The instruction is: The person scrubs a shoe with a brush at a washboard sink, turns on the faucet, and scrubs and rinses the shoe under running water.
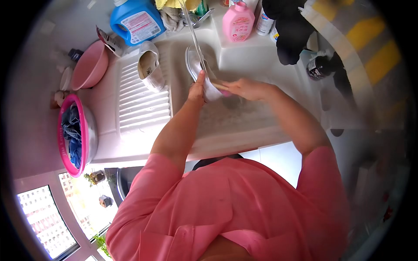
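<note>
A white shoe (pixel 211 92) is tilted over the basin of the sink, gripped at its side by my left hand (pixel 197 89). My right hand (pixel 249 88) is closed around a brush (pixel 219 84) with a light wooden handle, pressed against the shoe. Pink shows under the right fingers; I cannot tell whether it is part of the brush. A thin stream of water (pixel 194 35) falls from above onto the shoe. Its bristles are hidden. Left of the basin, a second white shoe (pixel 150 69) rests on the ribbed washboard (pixel 143 102).
A blue detergent bottle (pixel 137 24) and a pink bottle (pixel 238 22) stand along the back. At left are a pink bowl (pixel 90 65) and a pink-rimmed tub (pixel 89 135) with blue clothes. Black cloth (pixel 289 35) hangs at the right, near a dark bottle (pixel 319 67).
</note>
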Demonstrator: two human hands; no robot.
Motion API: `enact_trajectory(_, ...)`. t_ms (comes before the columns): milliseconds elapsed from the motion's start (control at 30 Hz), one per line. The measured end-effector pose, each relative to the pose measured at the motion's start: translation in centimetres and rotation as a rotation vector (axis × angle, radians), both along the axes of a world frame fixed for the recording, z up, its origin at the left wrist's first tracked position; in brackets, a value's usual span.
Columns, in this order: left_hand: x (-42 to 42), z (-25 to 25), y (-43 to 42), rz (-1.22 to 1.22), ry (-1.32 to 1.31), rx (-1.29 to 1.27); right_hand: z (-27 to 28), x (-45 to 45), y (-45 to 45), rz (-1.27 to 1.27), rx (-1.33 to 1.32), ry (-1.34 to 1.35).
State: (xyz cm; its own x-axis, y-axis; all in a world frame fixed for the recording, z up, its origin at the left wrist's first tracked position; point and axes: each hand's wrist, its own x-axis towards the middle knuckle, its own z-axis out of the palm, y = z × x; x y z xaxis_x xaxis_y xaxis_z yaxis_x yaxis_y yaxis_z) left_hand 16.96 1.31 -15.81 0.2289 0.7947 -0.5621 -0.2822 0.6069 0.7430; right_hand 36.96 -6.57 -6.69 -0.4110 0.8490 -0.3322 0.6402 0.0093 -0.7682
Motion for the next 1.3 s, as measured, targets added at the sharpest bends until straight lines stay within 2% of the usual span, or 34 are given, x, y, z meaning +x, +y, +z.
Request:
enact_trajectory(33,0.1,-2.5,0.9,-0.002,0.001,-0.005,0.9,0.1,-0.4,-0.002,-0.005,0.001)
enact_trajectory(67,0.1,-6.7,2.8,-0.044,-0.124,0.024,2.8,0.1,-0.9,0.043,-0.074,-0.102)
enact_trajectory(133,0.2,-4.7,2.4,-0.118,-0.024,0.035,3.4,-0.2,-1.3,0.095,-0.136,-0.206)
enact_trajectory(167,0.0,-5.1,2.4,-0.115,-0.019,0.035,2.4,-0.7,-1.4,0.049,-0.020,-0.205)
enact_trajectory(200,-0.2,-6.5,2.6,-0.143,-0.172,-0.020,1.2,-1.3,-1.4,0.000,0.096,-0.203)
enact_trajectory(233,-0.2,-5.6,1.9,-0.169,-0.256,-0.030,-0.1,-2.0,-1.0,-0.001,0.095,-0.201)
enact_trajectory(300,0.2,-2.5,0.3,-0.197,-0.331,-0.052,-2.6,-3.7,-0.6,-0.337,0.012,0.060)
enact_trajectory(367,1.2,0.6,-0.7,-0.165,-0.190,-0.036,-2.8,-3.9,0.0,-0.341,-0.031,0.136)
enact_trajectory(400,0.8,-0.8,0.0,-0.175,-0.193,-0.048,-3.0,-4.0,0.0,-0.351,-0.073,0.212)
enact_trajectory(467,0.3,-2.8,1.1,-0.174,-0.279,-0.033,-0.2,-3.2,-0.6,-0.342,-0.332,0.306)
enact_trajectory(500,0.7,-3.4,1.5,-0.091,-0.264,-0.035,0.4,-2.5,-0.9,-0.326,-0.374,0.330)
enact_trajectory(533,0.7,-3.2,1.4,-0.089,-0.265,-0.034,-0.8,-1.6,-0.7,-0.188,-0.217,0.149)
enact_trajectory(567,0.6,-3.0,1.3,-0.084,-0.133,-0.032,-1.9,-0.8,-0.8,-0.185,-0.215,0.150)
enact_trajectory(633,0.4,-1.6,1.1,-0.068,0.130,-0.022,-1.8,-0.2,-0.8,-0.016,0.074,-0.180)
enact_trajectory(667,0.2,-0.9,0.9,-0.059,0.262,-0.019,-1.8,-0.1,-0.9,-0.012,0.079,-0.179)
enact_trajectory(733,0.7,2.2,-0.5,0.009,0.235,-0.016,0.5,-0.8,-2.6,-0.300,0.052,-0.318)
enact_trajectory(767,0.8,2.5,-0.4,0.052,0.218,-0.011,1.7,-1.4,-3.6,-0.294,0.057,-0.320)
enact_trajectory(833,1.0,1.9,-0.2,0.168,0.156,-0.031,3.5,-2.6,-5.3,-0.495,-0.071,-0.092)
enact_trajectory(867,1.1,1.1,-0.1,0.237,0.114,-0.056,1.1,-3.4,-5.6,-0.410,0.086,-0.091)
enact_trajectory(900,1.9,1.4,-0.1,0.238,0.111,-0.050,0.8,-4.3,-4.9,-0.409,0.093,-0.092)
enact_trajectory(967,4.1,2.2,-0.6,0.373,0.477,-0.072,0.7,-6.8,-3.3,-0.581,0.025,-0.062)
enact_trajectory(1000,5.2,2.0,-0.4,0.451,0.577,-0.090,0.1,-7.3,-2.9,-0.579,0.035,-0.068)
enact_trajectory(1033,5.3,3.0,-0.7,0.453,0.572,-0.090,-0.7,-7.8,-2.8,-0.608,0.077,-0.056)
enact_trajectory(1100,4.6,5.0,-0.4,0.587,0.181,-0.077,-1.1,-7.6,-3.1,-0.643,0.125,-0.040)
enact_trajectory(1133,4.2,5.1,0.1,0.614,0.071,-0.086,-0.5,-7.2,-4.6,-0.611,0.104,-0.046)
enact_trajectory(1267,5.7,2.2,0.6,0.581,0.256,-0.174,2.2,-5.6,-4.2,-0.530,0.037,-0.168)
enact_trajectory(1300,5.6,1.6,0.4,0.566,0.179,-0.196,2.6,-5.1,-3.7,-0.512,0.025,-0.207)
